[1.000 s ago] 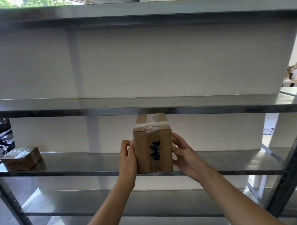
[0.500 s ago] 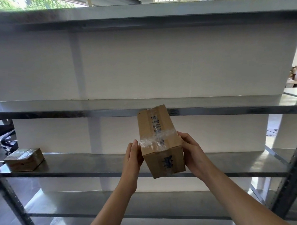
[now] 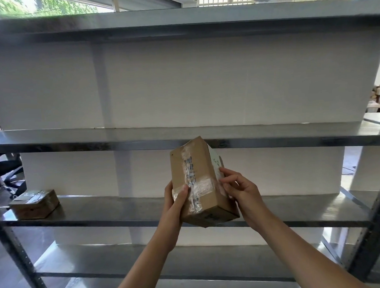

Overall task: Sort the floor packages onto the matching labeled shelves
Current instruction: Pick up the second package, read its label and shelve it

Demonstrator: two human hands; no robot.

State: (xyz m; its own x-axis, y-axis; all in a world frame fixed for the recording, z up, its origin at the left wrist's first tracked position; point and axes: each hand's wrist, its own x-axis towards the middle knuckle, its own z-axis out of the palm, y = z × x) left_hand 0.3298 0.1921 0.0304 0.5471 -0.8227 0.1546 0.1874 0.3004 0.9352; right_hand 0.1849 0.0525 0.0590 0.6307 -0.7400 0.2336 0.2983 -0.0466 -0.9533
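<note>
Package (image 3: 197,182): brown cardboard box w/ clear tape crossing its facing side, held in mid-air in front of the rack, tilted, far end up. White label (image 3: 215,162) on its right face, text too small to read. Left hand (image 3: 175,202) grips the left edge: thumb flat on the tape, other fingers behind the box, hidden. Right hand (image 3: 239,190) holds the right edge: fingers curled, tips pinching at the label's lower part. Box overlaps the front lip of the middle shelf (image 3: 122,210) in view, not resting on it. Second small taped package (image 3: 35,204) sits at that shelf's left end, well apart. Upper shelf (image 3: 75,140) is above, white backing panel (image 3: 204,84) behind
</note>
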